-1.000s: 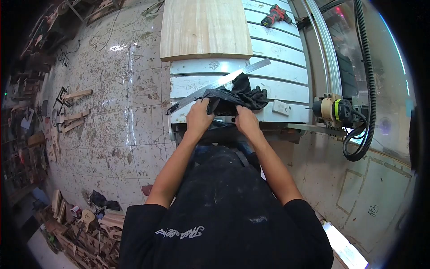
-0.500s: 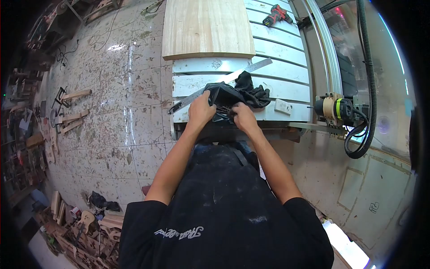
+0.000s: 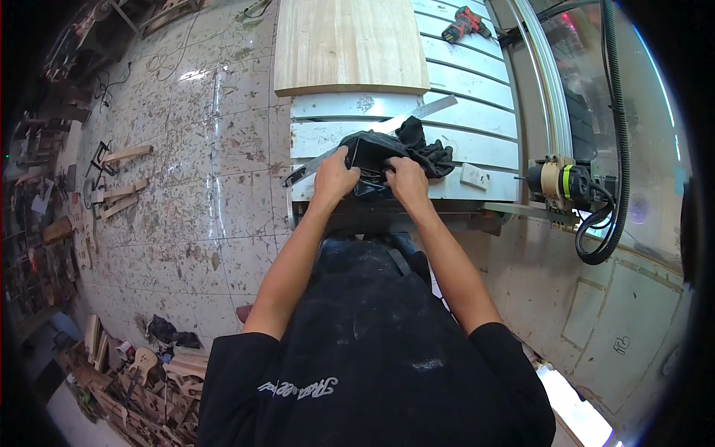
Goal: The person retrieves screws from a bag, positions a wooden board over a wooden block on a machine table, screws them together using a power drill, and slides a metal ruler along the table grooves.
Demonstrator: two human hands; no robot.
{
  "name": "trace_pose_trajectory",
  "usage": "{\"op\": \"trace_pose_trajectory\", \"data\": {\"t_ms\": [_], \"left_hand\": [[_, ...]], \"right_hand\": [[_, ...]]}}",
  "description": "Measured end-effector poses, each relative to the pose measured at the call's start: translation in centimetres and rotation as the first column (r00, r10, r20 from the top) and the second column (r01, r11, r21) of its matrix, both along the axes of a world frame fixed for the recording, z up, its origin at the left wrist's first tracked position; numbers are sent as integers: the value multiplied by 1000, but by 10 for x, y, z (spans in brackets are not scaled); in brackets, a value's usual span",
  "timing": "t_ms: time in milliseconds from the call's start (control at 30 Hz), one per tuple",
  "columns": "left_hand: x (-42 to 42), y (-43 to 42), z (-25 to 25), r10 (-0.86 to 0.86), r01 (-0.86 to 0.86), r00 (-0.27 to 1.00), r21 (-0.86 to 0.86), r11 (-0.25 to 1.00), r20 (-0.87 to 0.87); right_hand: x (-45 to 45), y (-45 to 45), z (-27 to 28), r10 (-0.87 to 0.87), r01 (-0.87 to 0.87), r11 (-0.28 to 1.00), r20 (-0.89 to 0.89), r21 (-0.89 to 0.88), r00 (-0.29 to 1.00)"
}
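Both hands are at a black plastic bag (image 3: 370, 153) at the near edge of a white slatted table. Its mouth faces me; the contents are too dark to make out. My left hand (image 3: 336, 181) is closed on the bag's left rim. At the right rim, the fingers of my right hand (image 3: 407, 179) pinch the plastic. Crumpled black fabric, apparently a glove (image 3: 432, 155), lies against the bag's right side. A metal ruler (image 3: 433, 109) runs slantwise beneath the bag, its middle covered.
A thick wooden board (image 3: 350, 48) lies on the slatted table (image 3: 477, 104) farther back. Beside it rests a red and black cordless drill (image 3: 467, 25). A small whitish block (image 3: 474, 176) sits near the front edge. A machine head with a black hose (image 3: 566, 182) stands at right.
My right hand has risen slightly from inside the bag's opening to its right rim. The mouth appears wider now. My left hand keeps its hold.
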State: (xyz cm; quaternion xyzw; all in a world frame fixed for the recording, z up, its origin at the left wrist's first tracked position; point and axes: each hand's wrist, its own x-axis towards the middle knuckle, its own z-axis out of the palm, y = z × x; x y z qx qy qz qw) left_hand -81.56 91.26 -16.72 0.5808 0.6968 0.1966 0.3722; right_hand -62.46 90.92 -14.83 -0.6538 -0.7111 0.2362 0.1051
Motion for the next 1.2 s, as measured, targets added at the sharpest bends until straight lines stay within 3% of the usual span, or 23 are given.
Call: {"op": "trace_pose_trajectory", "data": {"t_ms": [100, 200, 333, 533, 633, 700, 733, 800, 833, 867, 933, 1000, 1133, 1200], "left_hand": [[0, -1, 3, 3, -3, 1000, 1, 1000, 14], [1, -2, 8, 14, -14, 1000, -11, 1000, 14], [0, -2, 5, 40, -40, 998, -2, 999, 41], [0, -2, -1, 33, -34, 999, 36, 999, 35], [1, -1, 2, 18, -18, 1000, -29, 999, 9], [1, 0, 2, 22, -21, 1000, -31, 999, 18], [0, -1, 1, 22, -21, 999, -34, 999, 26], [1, -2, 1, 24, -23, 999, -32, 999, 27], [1, -1, 2, 28, -28, 999, -26, 999, 29], [1, -2, 3, 27, -26, 999, -27, 999, 28], [2, -1, 5, 29, -27, 999, -51, 998, 31], [3, -2, 7, 24, -22, 999, -39, 999, 26], [4, -3, 6, 32, -32, 999, -16, 999, 20], [4, -4, 6, 42, -42, 999, -13, 999, 17]], "right_hand": [[-15, 10, 8, -85, 104, 985, 136, -137, 987], [-21, 11, -3, -79, 93, 993, 184, -70, 980], [-18, 12, -3, -47, 57, 996, 138, -72, 989], [-16, 13, -6, -25, 55, 990, 220, -130, 975], [-3, 14, -13, -20, 31, 994, 106, -103, 994], [6, 9, -13, -11, 27, 998, -263, 57, 965], [9, 5, -11, -11, 26, 998, -264, 52, 965], [20, 0, -7, -177, 205, 979, -526, -5, 832], [27, 0, -9, -273, 246, 961, -593, -129, 757], [33, -1, -9, -275, 247, 960, -593, -130, 757], [44, -2, -8, -326, 159, 941, -676, -298, 660], [49, -2, -12, -330, 135, 935, -662, -329, 673], [38, -5, -10, -266, 59, 943, -634, -329, 726], [31, -5, -5, -156, 52, 970, -440, -238, 884]]}}
